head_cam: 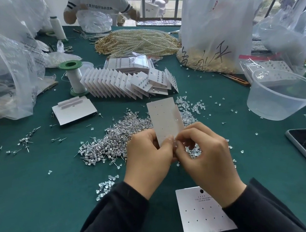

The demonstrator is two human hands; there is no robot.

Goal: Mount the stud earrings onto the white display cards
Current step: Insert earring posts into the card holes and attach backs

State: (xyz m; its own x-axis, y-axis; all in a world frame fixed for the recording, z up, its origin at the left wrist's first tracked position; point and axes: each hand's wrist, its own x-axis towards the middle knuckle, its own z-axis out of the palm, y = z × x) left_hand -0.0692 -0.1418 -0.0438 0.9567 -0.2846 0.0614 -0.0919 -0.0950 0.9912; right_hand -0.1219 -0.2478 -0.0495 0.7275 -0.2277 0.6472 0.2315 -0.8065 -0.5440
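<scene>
Card [165, 118] white, upright, hole-dotted, one stud [176, 120] mounted | grip: left hand [148, 154], right hand [206, 159] both pinch its lower edge

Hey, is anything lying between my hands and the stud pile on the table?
Nothing visible does. The stud pile lies uncovered on the table just beyond the hands. The left hand and right hand hold only the card, pinched at its lower end and raised in front of the pile.
</scene>
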